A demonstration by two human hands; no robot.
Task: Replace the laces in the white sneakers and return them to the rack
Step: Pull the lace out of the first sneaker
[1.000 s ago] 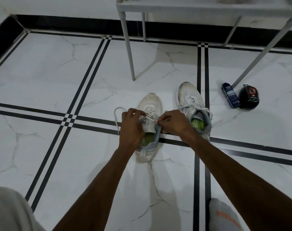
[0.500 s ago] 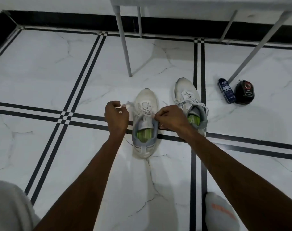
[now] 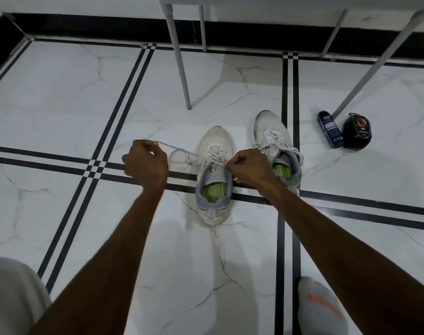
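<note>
**Lace drawn out sideways from the left sneaker**

The marble floor (image 3: pixel 61 105), white with black double lines, fills the view. Along the far wall stands the rack (image 3: pixel 182 68), of which only the pale legs and the bottom edge of a shelf show at the top of the frame.

Two white sneakers sit side by side on the floor in front of the rack, toes pointing away from the person, heels toward them. The left sneaker (image 3: pixel 214 151) lies between the two hands; the right sneaker (image 3: pixel 270 128) sits just beside it, a little further off, with its lace looking threaded and loosely tied. Both long axes run straight away from the person toward the rack.

The left hand (image 3: pixel 145 163) is off to the left of the left sneaker, fingers curled and pinching the lace (image 3: pixel 179 151), which runs from the eyelets across to that hand, with a slack loop hanging under it. The right hand (image 3: pixel 248 169) is closed at the right edge of the same sneaker's collar, seemingly pinching the lace's other end or the eyelet edge; exactly which cannot be told.

So the pull goes crosswise to the shoe's length, and the right hand, the nearer to the eyelets, looks to be steadying while the left draws. Judging from this, lacing the left sneaker is the step in hand, and neither sneaker is back on the rack yet.

To the right, near a rack leg, lie a dark blue bottle (image 3: pixel 329 129) and a black pouch (image 3: pixel 356 131), touching or nearly so.
</note>
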